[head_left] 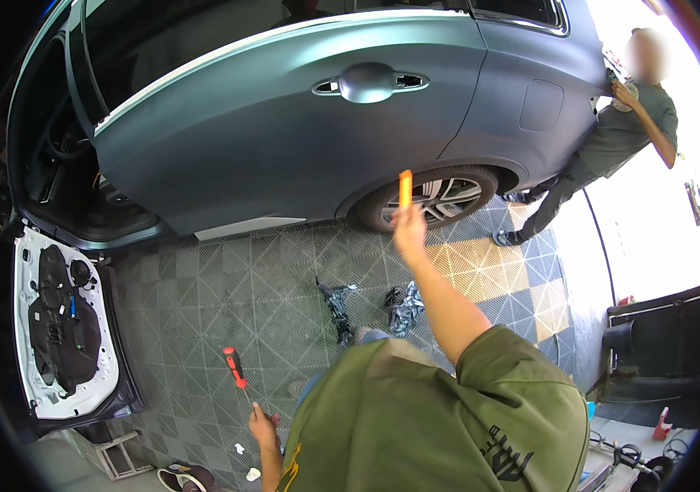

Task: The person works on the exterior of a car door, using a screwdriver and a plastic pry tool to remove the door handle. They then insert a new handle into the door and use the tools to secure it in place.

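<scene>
My left hand (264, 427), low at the left, is closed around the metal shaft of a screwdriver (233, 366). The screwdriver's red and black handle points up and away from me. My right arm reaches forward toward the car, and my right hand (409, 228) is closed on a slim orange-yellow tool (405, 189). Its kind cannot be made out. In the picture the tool overlaps the car's rear wheel (448, 197); whether it touches anything is unclear. Above is the rear door (284, 139) of the blue-grey car, with its door handle (368, 83).
A removed door panel or door (67, 328) with its inner side showing stands at the left. Crumpled dark film (336, 312) lies on the tiled floor (227, 295) near my feet. Another person (624, 131) stands at the car's rear. A spray bottle (662, 424) is at the lower right.
</scene>
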`<action>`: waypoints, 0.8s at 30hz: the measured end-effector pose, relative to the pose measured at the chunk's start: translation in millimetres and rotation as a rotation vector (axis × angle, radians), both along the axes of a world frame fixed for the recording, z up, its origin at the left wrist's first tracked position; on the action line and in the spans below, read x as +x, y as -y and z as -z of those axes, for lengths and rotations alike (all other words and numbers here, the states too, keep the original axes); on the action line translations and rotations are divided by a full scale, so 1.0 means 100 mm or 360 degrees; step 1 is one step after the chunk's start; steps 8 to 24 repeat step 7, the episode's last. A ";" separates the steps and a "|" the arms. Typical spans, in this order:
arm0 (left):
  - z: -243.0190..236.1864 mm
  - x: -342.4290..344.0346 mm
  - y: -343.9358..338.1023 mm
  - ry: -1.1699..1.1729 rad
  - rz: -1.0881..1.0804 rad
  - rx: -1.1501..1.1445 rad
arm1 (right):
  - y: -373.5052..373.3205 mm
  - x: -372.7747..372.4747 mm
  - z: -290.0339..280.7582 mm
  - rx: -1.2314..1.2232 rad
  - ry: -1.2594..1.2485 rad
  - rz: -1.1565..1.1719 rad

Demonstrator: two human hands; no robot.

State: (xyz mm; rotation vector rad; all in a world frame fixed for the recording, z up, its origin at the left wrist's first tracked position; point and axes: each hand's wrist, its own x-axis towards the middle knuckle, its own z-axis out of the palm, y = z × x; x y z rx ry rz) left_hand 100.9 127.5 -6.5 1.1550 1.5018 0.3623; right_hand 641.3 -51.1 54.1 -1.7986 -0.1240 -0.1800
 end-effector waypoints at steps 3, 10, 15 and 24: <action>0.14 -0.03 -0.13 0.0094 -0.0040 -0.0051 | -0.23 -0.65 0.50 -0.0237 -0.0383 -0.0397; 0.08 -0.24 -0.27 -0.0030 0.0144 -0.0061 | -1.33 -1.12 -0.98 -0.0321 -0.0104 -0.1226; 0.08 -0.24 -0.27 -0.0030 0.0144 -0.0061 | -1.33 -1.12 -0.98 -0.0321 -0.0104 -0.1226; 0.08 -0.24 -0.27 -0.0030 0.0144 -0.0061 | -1.33 -1.12 -0.98 -0.0321 -0.0104 -0.1226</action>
